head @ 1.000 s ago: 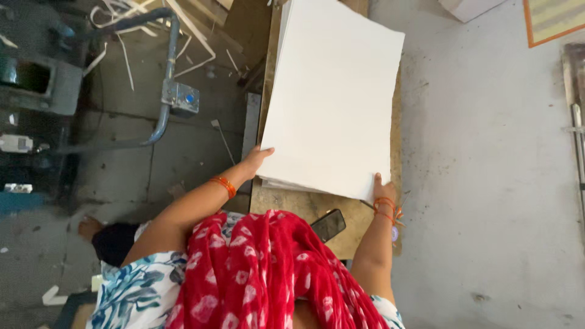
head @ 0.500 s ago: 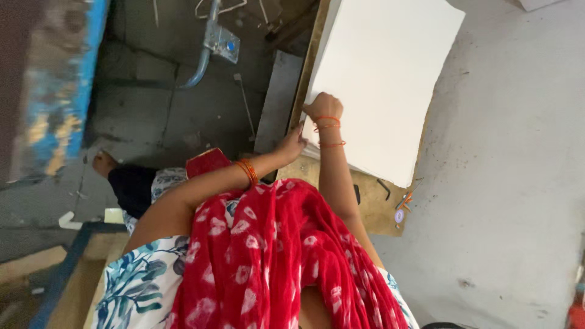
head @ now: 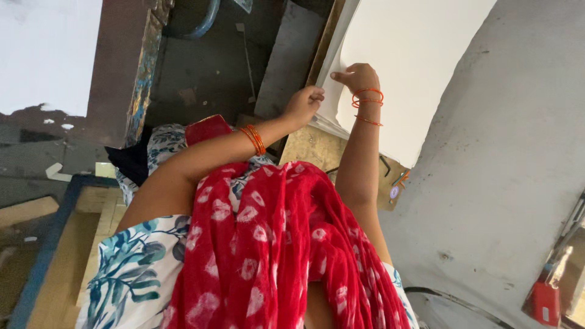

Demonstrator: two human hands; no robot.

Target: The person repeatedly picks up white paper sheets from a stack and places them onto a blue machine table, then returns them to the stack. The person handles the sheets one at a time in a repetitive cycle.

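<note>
Head view, looking down: left hand [head: 306, 103] curled at the near left edge of a stack of large white sheets [head: 414, 61], fingers pinching the sheet edges. Right hand [head: 356, 76] bent over the same edge just beside it, fingertips pressed on the top sheet, orange bangles [head: 367, 97] at the wrist. Stack lying on a brown board [head: 317, 146] on the grey floor [head: 506, 183]. Red patterned scarf [head: 280, 250] draped below, filling the near foreground.

A stack of sheets [head: 420, 55] is lying on a board [head: 311, 146], with a concrete floor [head: 506, 183] stretching to its right.
</note>
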